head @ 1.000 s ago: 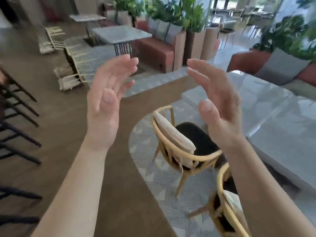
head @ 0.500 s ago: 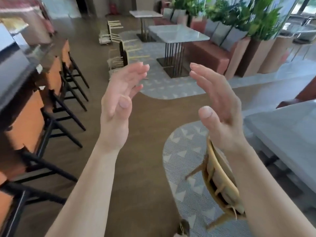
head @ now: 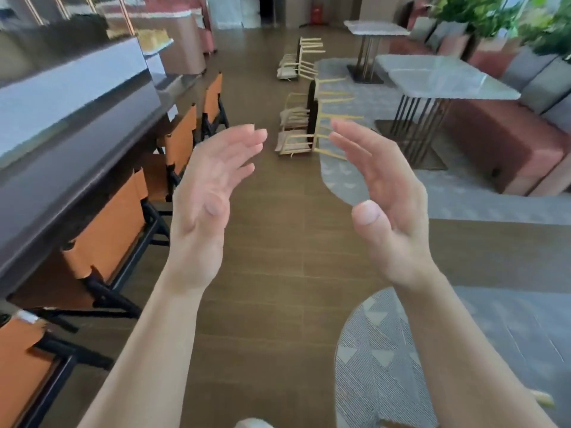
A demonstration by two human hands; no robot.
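My left hand (head: 207, 205) and my right hand (head: 389, 205) are raised in front of me at chest height, palms facing each other, a gap between them. The fingers of both are straight and relaxed, and neither holds anything. Ahead on the wooden floor (head: 278, 242), beyond my fingertips, several light wooden chairs (head: 306, 131) lie tipped on their sides at the edge of a grey rug (head: 346, 177).
A long dark bar counter (head: 74, 143) runs along the left with orange-backed stools (head: 105, 233) under it. Grey marble tables (head: 445, 78) on metal legs and a red bench (head: 506, 143) stand at the right. Another patterned rug (head: 386, 350) lies at lower right.
My view has swung left, away from the upright chairs and the near table, toward the bar counter and the toppled chairs. Both hands keep the same raised, facing pose.
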